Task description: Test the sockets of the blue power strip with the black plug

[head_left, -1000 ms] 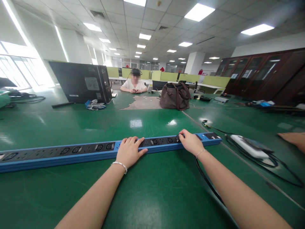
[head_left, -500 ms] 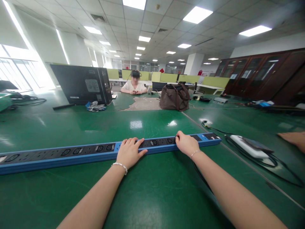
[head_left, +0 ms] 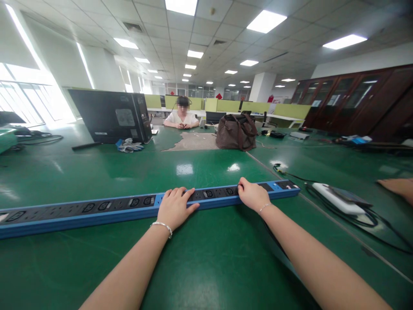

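Observation:
A long blue power strip (head_left: 122, 207) with black sockets lies across the green table. My left hand (head_left: 174, 206) spans the middle of its width, fingers over the far edge and thumb along the near side. Farther right, my right hand (head_left: 253, 196) is closed in a pinch at the strip's sockets, on what looks like a black plug, mostly hidden by the fingers. From under my right forearm a black cable (head_left: 274, 239) trails toward me. Whether the plug is fully seated cannot be seen.
To the right, a white device (head_left: 337, 200) sits among black cables, with another person's hand (head_left: 396, 189) at the edge. Behind stand a black computer case (head_left: 111, 116), gloves (head_left: 129, 145) and a brown bag (head_left: 237, 131). A person (head_left: 181, 116) sits at the far side.
Almost nothing differs. Both hands keep their places on the power strip, and the view has shifted very slightly.

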`<state>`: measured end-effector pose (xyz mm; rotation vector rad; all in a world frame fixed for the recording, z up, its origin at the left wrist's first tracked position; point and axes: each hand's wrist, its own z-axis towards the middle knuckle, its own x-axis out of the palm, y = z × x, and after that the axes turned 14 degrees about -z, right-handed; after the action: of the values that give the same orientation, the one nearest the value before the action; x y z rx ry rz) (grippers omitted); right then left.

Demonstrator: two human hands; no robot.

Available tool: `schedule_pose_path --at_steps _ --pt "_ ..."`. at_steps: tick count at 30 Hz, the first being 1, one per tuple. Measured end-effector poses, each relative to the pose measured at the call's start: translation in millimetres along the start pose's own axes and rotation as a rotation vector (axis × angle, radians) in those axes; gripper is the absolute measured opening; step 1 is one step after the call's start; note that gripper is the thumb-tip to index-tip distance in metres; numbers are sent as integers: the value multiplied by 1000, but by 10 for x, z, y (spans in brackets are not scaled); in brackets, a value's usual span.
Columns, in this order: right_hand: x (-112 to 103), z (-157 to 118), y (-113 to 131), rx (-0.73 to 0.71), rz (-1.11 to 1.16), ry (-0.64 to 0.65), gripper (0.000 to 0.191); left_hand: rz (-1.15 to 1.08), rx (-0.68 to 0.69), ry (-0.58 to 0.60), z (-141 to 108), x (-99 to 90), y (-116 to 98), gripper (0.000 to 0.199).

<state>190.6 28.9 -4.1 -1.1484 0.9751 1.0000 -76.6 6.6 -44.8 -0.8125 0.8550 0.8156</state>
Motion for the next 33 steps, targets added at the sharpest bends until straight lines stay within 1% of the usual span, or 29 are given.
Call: schedule_pose_path --at_steps 6,10,18,24,30,33 --pt "58 -24 -6 -1 31 -38 30 -1 -18 25 2 -9 -18 52" --pt "81 -64 14 35 22 -48 33 -4 -31 29 4 -12 -23 52" --pt "-28 -1 -38 -40 33 53 31 -6 -31 32 1 -18 -25 52" --pt "-33 -16 -17 -23 12 45 31 0 -29 24 -3 -12 -29 51" --pt "-92 43 -34 -68 32 81 29 8 -21 25 -1 -9 -20 51" --pt "-112 60 -27 -59 38 90 29 12 -10 17 -2 -6 -15 51"
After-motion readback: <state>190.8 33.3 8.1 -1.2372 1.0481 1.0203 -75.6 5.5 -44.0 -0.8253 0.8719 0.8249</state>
